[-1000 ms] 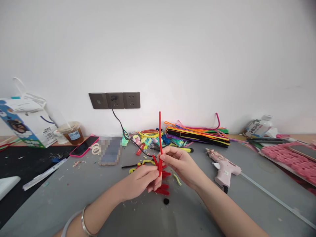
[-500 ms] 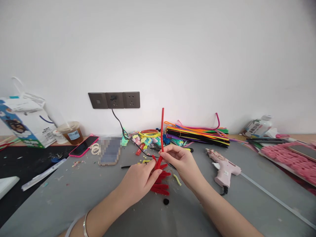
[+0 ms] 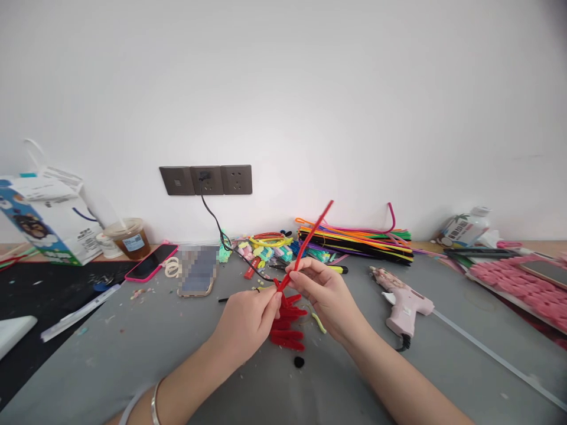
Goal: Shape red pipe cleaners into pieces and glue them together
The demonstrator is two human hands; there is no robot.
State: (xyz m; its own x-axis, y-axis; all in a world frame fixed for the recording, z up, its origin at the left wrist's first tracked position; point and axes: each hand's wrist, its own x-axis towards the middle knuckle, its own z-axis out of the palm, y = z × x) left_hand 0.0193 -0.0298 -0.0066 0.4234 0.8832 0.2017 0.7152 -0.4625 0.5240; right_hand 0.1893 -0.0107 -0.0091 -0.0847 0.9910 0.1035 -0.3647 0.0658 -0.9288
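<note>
Red chenille stem held just above the middle of the table, pinched at two places. Left hand: thumb and fingers closed on its lower end, where a short red tip pokes up beside the crossing strands. Right hand: thumb and forefinger closed on the stem a little higher; the free length rises past them, slender and slightly bowed, leaning to the right.

Below the hands, red looped pieces lie on the table – plush, rounded lobes, partly covered by the left hand. Near them, a small black pom-pom, round and matte, and a short curved pale-yellow strip.

Table surface: smooth grey, dotted with crumbs. At the back, a bundle of chenille stems in black, yellow, orange and purple – straight, fuzzy rods, one magenta end bent upward. Left of it, a jumble of pastel pieces, individual shapes too small to tell.

Right side: pale pink glue gun, hard plastic, on its side; a long translucent glue stick runs from its rear. Beyond, a pink mat with a soft, lumpy pile.
</note>
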